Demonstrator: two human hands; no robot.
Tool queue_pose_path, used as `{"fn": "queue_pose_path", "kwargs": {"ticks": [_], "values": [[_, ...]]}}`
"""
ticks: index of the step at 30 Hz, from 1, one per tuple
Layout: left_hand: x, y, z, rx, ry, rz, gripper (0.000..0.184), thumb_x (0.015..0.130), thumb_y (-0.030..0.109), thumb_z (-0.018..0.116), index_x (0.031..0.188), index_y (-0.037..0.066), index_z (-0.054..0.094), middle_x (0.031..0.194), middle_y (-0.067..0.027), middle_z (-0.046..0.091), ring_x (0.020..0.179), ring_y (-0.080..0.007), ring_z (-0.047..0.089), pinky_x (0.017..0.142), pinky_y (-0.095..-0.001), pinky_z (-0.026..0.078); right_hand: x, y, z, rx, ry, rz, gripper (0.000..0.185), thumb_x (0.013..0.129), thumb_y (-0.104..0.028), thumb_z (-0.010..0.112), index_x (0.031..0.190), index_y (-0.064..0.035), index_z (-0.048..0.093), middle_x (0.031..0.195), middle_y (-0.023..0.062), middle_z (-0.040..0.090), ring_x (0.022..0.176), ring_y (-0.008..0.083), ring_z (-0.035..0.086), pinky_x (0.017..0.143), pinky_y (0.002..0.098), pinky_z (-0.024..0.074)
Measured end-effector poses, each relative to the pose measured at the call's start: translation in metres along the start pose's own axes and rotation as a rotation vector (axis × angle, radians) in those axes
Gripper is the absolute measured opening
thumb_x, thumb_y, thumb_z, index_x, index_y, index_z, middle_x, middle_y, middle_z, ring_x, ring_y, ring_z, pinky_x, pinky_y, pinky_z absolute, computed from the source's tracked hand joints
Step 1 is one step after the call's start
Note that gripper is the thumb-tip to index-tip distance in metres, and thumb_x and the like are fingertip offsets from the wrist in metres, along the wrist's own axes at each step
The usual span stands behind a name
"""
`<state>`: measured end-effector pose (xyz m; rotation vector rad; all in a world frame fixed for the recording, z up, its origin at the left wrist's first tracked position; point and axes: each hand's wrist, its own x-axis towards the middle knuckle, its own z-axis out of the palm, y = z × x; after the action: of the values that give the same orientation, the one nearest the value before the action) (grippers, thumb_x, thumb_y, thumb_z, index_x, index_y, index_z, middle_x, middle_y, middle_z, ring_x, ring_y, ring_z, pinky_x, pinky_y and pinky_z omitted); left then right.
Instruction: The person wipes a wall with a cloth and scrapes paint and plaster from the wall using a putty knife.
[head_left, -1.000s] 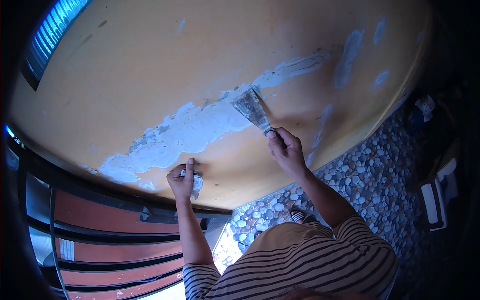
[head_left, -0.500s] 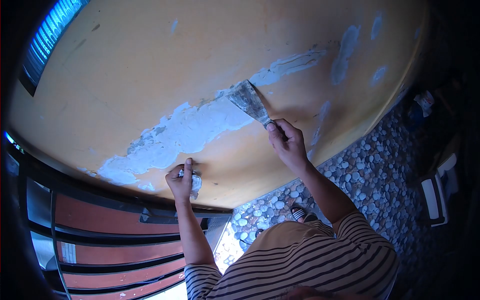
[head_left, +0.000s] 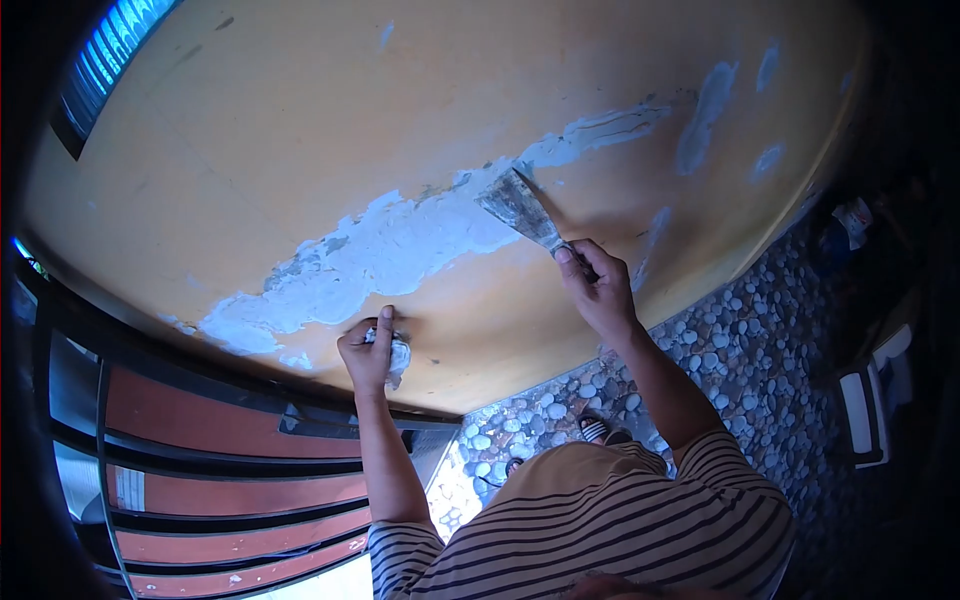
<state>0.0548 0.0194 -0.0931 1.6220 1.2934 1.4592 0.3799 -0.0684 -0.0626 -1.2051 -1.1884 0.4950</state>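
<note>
My right hand (head_left: 600,288) grips the handle of a putty knife (head_left: 522,210) with a wide, stained metal blade. The blade's edge lies against a band of pale putty (head_left: 400,250) that runs slantwise across the yellow-tan wall (head_left: 300,130). Lower left, my left hand (head_left: 366,352) is closed close to the wall, thumb pointing up. In its fingers is a putty-smeared object (head_left: 399,362), its kind mostly hidden by the hand. The putty surface looks uneven, with ragged upper edges.
Smaller pale patches (head_left: 706,118) mark the wall at the right. Dark bars with reddish panels (head_left: 190,415) stand at lower left. Below is a pebble-patterned floor (head_left: 720,340). A white-edged object (head_left: 866,415) stands at far right, and a louvred opening (head_left: 110,60) is at upper left.
The view has shifted slightly, so the wall's right part appears further right and lower. The putty knife stays at nearly the same spot on the putty; both hands keep their grips.
</note>
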Motion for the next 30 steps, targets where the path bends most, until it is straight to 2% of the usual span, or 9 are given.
{"fn": "queue_pose_path", "kwargs": {"ticks": [2,8,13,16,20,23,26,30], "values": [[0.002,-0.007,-0.003,0.055,-0.029,0.062,0.034,0.092,0.021,0.074,0.069,-0.003,0.069,0.056,0.0023,0.058,0.053,-0.0033,0.046,0.049,-0.0237,0.037,0.003,0.009,-0.007,-0.079,0.013,-0.047,0.026,0.099,-0.024,0.063,0.094,0.0008,0.065,0.063,0.0,0.054,0.057,0.0066,0.047,0.053,0.0266,0.0386],[0.001,-0.008,-0.002,0.043,-0.016,0.031,0.035,0.092,0.021,0.075,0.067,-0.003,0.068,0.056,0.0036,0.055,0.054,-0.0031,0.043,0.049,-0.024,0.036,0.018,-0.029,-0.005,-0.151,-0.056,-0.071,0.023,0.098,-0.022,0.064,0.094,0.0005,0.065,0.065,0.0048,0.058,0.058,0.009,0.05,0.056,0.0285,0.0425],[0.004,-0.018,-0.005,0.041,-0.012,0.044,0.034,0.092,0.022,0.075,0.069,-0.003,0.069,0.056,0.0037,0.055,0.055,-0.003,0.043,0.049,-0.0238,0.036,0.009,-0.007,-0.015,-0.138,-0.042,-0.026,0.025,0.097,-0.025,0.064,0.096,0.0006,0.066,0.067,0.0057,0.059,0.059,0.0103,0.051,0.057,0.0284,0.0429],[0.001,-0.012,-0.001,0.028,-0.019,0.015,0.032,0.092,0.022,0.075,0.072,-0.003,0.071,0.057,0.0031,0.057,0.055,-0.0031,0.045,0.05,-0.0233,0.036,0.008,-0.013,-0.012,-0.14,-0.035,-0.019,0.026,0.098,-0.025,0.064,0.097,0.0005,0.066,0.067,0.0048,0.059,0.059,0.0099,0.051,0.057,0.0281,0.0426],[0.0,-0.008,0.001,0.003,-0.01,0.028,0.032,0.092,0.022,0.074,0.072,-0.004,0.072,0.058,0.0027,0.058,0.055,-0.0031,0.046,0.05,-0.0228,0.037,0.012,-0.017,0.003,-0.065,0.0,-0.113,0.026,0.098,-0.025,0.063,0.097,0.0008,0.066,0.065,0.0024,0.057,0.059,0.0079,0.048,0.056,0.0277,0.0412],[0.003,-0.016,-0.003,0.01,-0.02,0.026,0.032,0.092,0.022,0.074,0.072,-0.004,0.072,0.059,0.002,0.059,0.055,-0.0033,0.047,0.05,-0.0226,0.037,0.001,0.004,-0.005,-0.046,-0.025,0.041,0.027,0.099,-0.026,0.063,0.096,0.001,0.065,0.063,-0.0004,0.052,0.058,0.0061,0.045,0.054,0.0262,0.0386],[0.003,-0.013,-0.006,0.064,-0.022,0.041,0.032,0.093,0.021,0.074,0.073,-0.004,0.072,0.059,0.0015,0.06,0.056,-0.0034,0.048,0.05,-0.0227,0.038,-0.007,0.02,-0.008,0.014,0.041,-0.005,0.027,0.099,-0.025,0.063,0.094,0.0007,0.065,0.064,-0.0014,0.052,0.059,0.0056,0.044,0.054,0.0253,0.0377],[-0.001,0.001,-0.001,0.051,-0.021,0.034,0.031,0.093,0.021,0.074,0.074,-0.004,0.072,0.06,0.0011,0.061,0.056,-0.0037,0.049,0.05,-0.0229,0.039,0.004,-0.002,-0.002,0.046,0.004,0.061,0.03,0.1,-0.028,0.061,0.094,0.0008,0.065,0.064,-0.0023,0.053,0.059,0.0047,0.045,0.055,0.0253,0.0378]]}}
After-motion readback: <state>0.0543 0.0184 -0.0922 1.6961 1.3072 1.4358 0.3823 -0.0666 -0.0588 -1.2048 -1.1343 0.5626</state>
